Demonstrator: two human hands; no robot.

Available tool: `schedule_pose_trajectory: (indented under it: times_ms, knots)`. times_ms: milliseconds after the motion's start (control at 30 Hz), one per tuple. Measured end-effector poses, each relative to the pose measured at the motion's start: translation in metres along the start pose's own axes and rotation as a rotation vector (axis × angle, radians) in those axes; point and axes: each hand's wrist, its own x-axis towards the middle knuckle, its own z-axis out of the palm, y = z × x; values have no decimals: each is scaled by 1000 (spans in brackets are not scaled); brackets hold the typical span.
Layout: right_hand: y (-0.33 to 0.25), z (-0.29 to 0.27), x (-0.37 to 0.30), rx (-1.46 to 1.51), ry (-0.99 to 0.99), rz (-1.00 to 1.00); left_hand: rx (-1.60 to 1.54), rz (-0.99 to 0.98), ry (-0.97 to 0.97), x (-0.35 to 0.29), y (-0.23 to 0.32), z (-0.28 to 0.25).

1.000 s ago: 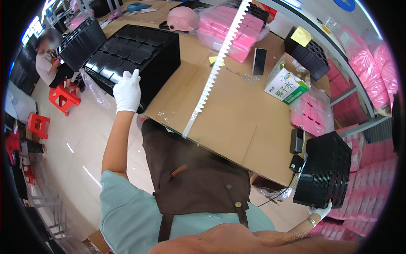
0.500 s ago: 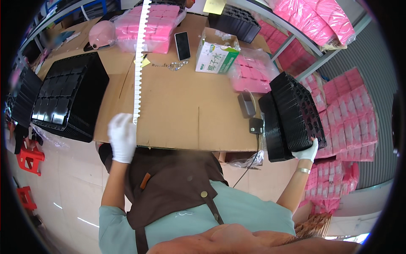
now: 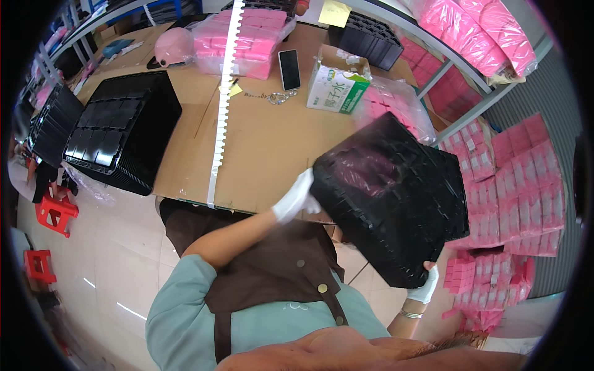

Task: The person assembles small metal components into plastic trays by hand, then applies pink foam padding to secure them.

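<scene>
A black plastic tray (image 3: pixel 377 216) with molded pockets hangs tilted over the table's front right edge, slightly blurred. My left hand (image 3: pixel 298 198), in a white glove, is at its left edge, fingertips partly out of sight. At its lower right corner my gloved right hand (image 3: pixel 426 284) grips the rim, most of the fingers being hidden behind it. More black trays (image 3: pixel 455 191) stand stacked just beyond it, partly covered. On the left side of the table is a tall stack of black trays (image 3: pixel 124 123).
A white notched strip (image 3: pixel 224 117) runs down the cardboard-covered table (image 3: pixel 266 142). Farther back are a phone (image 3: pixel 289 69), a bead bracelet (image 3: pixel 283 97), an open carton (image 3: pixel 337 86) and pink wrapped packs (image 3: pixel 238 46). Red stools (image 3: pixel 57 210) stand on the floor at left.
My right hand has brought a tray off the right stack toward me, tilting it. My left hand has moved right from the white strip to the tray's edge. The view has shifted slightly.
</scene>
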Motion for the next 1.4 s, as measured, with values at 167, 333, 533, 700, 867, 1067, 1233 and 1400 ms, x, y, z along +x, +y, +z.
schedule_pose_trajectory:
  times_ms: [167, 333, 533, 700, 867, 1067, 1233, 1400]
  knots:
    - [43, -7, 44, -188, -95, 141, -153, 196, 60, -100, -38, -75]
    - [91, 77, 84, -324, -283, 307, -281, 375, 254, -149, -82, -111]
    - [142, 105, 149, -549, -530, 371, -140, 189, 605, -154, -80, -116]
    - [101, 111, 192, -1605, -634, -66, 409, 58, 779, -183, -11, -153]
    - [84, 178, 159, -1093, -518, -384, 1004, 475, 975, -128, 57, -212]
    - [129, 288, 118, -1092, -984, -382, 383, 65, 667, -63, 76, -235]
    - [186, 356, 78, -847, -1152, -80, 237, 367, 809, -111, 119, -161]
    - [249, 390, 27, -654, -1151, 194, 70, 521, 893, -123, 117, -128]
